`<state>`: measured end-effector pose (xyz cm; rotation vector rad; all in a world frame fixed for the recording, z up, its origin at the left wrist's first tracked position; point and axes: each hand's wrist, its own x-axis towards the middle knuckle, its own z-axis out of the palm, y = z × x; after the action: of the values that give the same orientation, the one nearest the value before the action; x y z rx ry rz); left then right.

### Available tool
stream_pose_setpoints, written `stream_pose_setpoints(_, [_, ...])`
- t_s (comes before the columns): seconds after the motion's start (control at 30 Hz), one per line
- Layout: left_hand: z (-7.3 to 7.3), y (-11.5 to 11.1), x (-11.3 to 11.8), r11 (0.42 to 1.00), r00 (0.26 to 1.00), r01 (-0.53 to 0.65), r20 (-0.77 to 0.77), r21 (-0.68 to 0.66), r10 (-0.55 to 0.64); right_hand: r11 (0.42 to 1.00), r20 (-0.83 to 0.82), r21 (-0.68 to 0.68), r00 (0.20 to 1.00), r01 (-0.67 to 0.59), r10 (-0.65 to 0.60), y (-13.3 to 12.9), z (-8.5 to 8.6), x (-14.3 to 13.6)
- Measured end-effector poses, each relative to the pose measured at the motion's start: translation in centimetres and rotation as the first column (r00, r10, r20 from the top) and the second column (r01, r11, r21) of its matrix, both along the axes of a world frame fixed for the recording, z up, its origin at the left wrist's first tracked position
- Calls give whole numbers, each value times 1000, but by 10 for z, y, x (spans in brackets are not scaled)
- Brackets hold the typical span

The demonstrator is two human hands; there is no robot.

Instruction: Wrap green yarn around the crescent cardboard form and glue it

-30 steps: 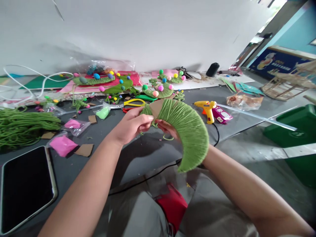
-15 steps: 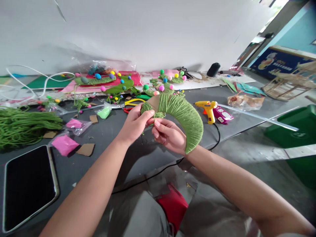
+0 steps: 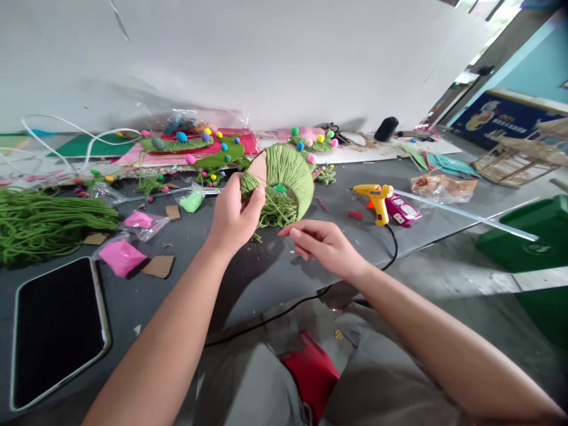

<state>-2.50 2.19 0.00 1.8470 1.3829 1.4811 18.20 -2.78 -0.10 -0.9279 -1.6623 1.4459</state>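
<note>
A cardboard crescent wrapped in green yarn is held up over the table, with a bare patch of cardboard showing near one end. My left hand grips that end, thumb across the wrapped yarn. Below the crescent's inner curve is a tangle of loose green yarn. My right hand is just right of and below the tangle, thumb against the curled fingers. Whether a strand is pinched there cannot be made out.
A yellow glue gun lies to the right, its cord running over the table edge. A tablet, green yarn strands and pink packets are on the left. Pom-pom-decorated green pieces line the back. A green bin stands at right.
My right hand has moved right and down, away from my left hand. The crescent has turned and shifted left and up, and the loose yarn tangle now shows below it.
</note>
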Motion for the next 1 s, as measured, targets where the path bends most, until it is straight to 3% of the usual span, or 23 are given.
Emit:
stream_pose_setpoints(0.17, [1, -4, 7, 996, 991, -7, -133, 92, 19, 942, 281, 318, 938, 110, -204, 0, 25, 22])
stream_pose_setpoints(0.23, [2, -6, 10, 990, 983, 19, -186, 142, 8, 868, 344, 491, 897, 79, -276, -3, 39, 24])
stream_pose_setpoints(0.33, [3, -9, 11, 982, 975, 35, -220, 185, 7, 707, 394, 707, 837, -11, -380, -7, 67, 28])
stream_pose_setpoints(0.43, [5, -9, 7, 968, 987, -30, -146, 248, 68, 624, 415, 781, 762, -18, -498, -10, 92, 38])
stream_pose_setpoints(0.5, [7, -9, 4, 949, 989, -106, -63, 298, 131, 649, 440, 761, 730, 6, -523, -11, 98, 48])
stream_pose_setpoints(0.6, [11, -11, 4, 931, 983, -182, 88, 316, 163, 782, 560, 623, 711, -24, -425, -6, 87, 62])
stream_pose_setpoints(0.67, [14, -12, 6, 940, 974, -165, 199, 299, 108, 856, 608, 515, 727, -52, -321, 1, 71, 67])
stream_pose_setpoints(0.77, [17, -12, 7, 951, 951, -116, 307, 286, 23, 900, 592, 430, 776, -74, -219, 15, 48, 69])
stream_pose_setpoints(0.87, [19, -11, 5, 951, 945, -101, 328, 292, 0, 850, 522, 526, 787, 6, -328, 28, 38, 71])
stream_pose_setpoints(0.93, [21, -11, 3, 967, 948, -28, 314, 252, -54, 751, 402, 646, 776, 137, -487, 32, 39, 73])
stream_pose_setpoints(1.0, [22, -12, 0, 978, 944, 88, 297, 187, -142, 603, 231, 748, 743, 277, -628, 32, 46, 76])
